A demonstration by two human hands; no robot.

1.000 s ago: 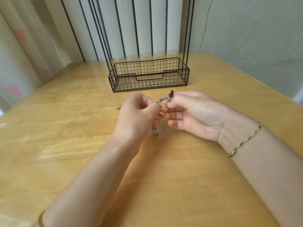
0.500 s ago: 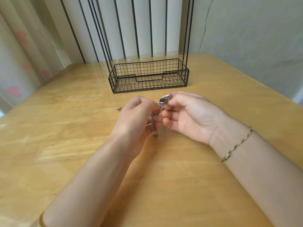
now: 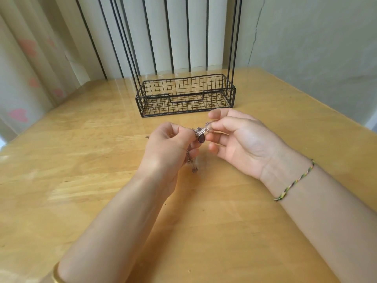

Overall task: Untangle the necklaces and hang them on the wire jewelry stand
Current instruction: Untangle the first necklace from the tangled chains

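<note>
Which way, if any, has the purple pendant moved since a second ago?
Yes: the purple pendant has dropped toward the person, farther from the front rim of the wire basket.

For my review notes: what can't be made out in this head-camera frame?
Wire jewelry stand: hanging bars cut off by the top edge, head view.
Necklaces: number of chains and the knot, too fine, partly covered by left hand and right hand fingers.
Dangling chain end: blurred.
Small speck on the table: too small to identify.
</note>
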